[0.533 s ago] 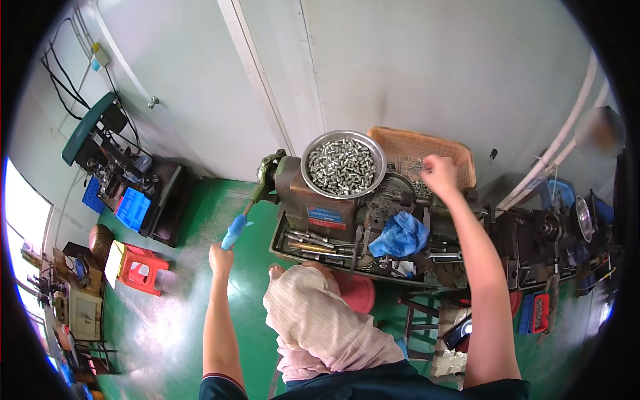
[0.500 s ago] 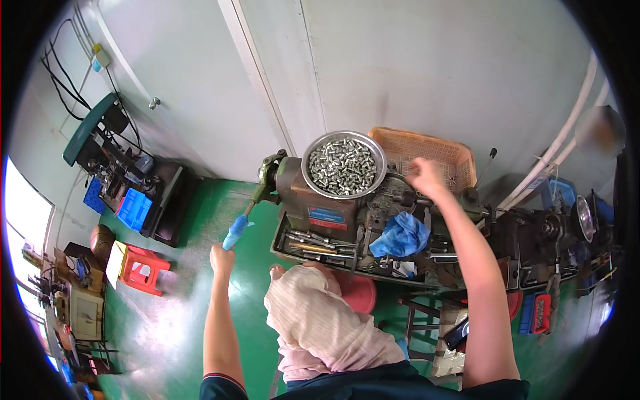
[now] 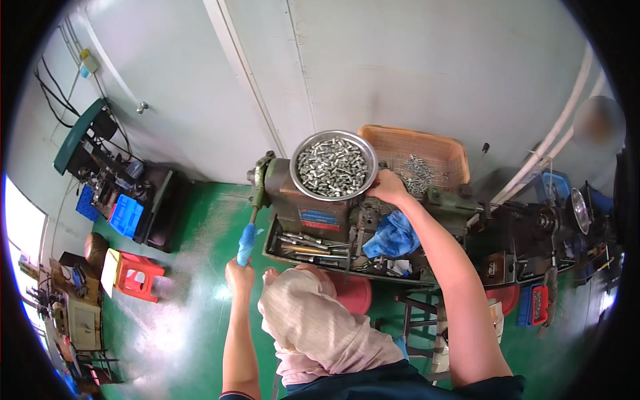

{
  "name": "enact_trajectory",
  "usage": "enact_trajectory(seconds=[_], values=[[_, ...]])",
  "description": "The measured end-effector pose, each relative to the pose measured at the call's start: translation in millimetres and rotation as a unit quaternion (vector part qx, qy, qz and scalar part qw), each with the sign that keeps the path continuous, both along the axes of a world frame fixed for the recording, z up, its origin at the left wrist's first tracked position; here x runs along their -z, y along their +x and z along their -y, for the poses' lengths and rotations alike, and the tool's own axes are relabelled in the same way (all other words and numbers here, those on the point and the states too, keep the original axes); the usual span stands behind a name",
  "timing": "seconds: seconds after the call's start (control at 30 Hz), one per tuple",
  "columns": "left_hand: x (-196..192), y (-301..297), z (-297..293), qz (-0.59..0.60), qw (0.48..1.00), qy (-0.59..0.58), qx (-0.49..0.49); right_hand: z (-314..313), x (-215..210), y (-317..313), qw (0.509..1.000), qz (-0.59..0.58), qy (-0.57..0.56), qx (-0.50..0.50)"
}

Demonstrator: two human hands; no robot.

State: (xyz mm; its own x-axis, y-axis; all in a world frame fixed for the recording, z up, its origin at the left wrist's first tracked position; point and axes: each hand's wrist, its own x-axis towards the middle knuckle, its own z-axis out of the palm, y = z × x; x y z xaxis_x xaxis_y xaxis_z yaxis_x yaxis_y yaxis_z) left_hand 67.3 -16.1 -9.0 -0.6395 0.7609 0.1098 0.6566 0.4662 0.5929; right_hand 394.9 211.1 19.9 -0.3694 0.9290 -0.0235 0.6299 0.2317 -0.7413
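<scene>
Along the far side runs a pale wall [image 3: 400,60], with a green floor [image 3: 200,280] spreading to the left. Against the wall, right of centre, stands a grimy green bench machine [image 3: 280,187]. Behind its right half sits an orange plastic basket [image 3: 460,150], and on top of its left half a steel bowl [image 3: 333,198]. A crumpled blue cloth [image 3: 393,235] lies nearer, just right of the machine's middle.

At the machine's left end, a lever [image 3: 247,241] wrapped in blue slants toward the near side. The left hand [image 3: 240,273] has its fingers curled closed around the lower end of it. The right hand [image 3: 389,187] is just beside the bowl's right, near edge, over the machine's middle; its fingers are drawn together, but whether they pinch anything, or touch the bowl, I cannot tell.

Smallest are the short metal pieces [image 3: 333,163] heaped in the bowl, and the loose metal parts [image 3: 419,175] in the basket.

The step in hand seems to be work at the machine's middle with the lever held ready. The next move probably calls for a steady left grip and right fingers kept off the bowl's edge.
</scene>
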Motion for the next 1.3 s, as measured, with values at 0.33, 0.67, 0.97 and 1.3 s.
enact_trajectory(seconds=[0.33, 0.67, 0.97, 1.3], values=[[1, -1, 0, 0.017, 1.000, 0.013, -0.016, 45, -39, 85, 0.842, 0.047, 0.439, 0.310], [15, -11, -5, 0.004, 0.998, 0.059, 0.032, 211, 90, 199, 0.862, 0.190, 0.298, 0.364], [11, -9, -6, 0.006, 0.999, 0.044, 0.019, 216, 157, 187, 0.888, 0.250, 0.083, 0.376], [20, -19, -5, 0.000, 0.999, 0.032, 0.025, 200, 165, 171, 0.883, 0.195, 0.060, 0.424]])
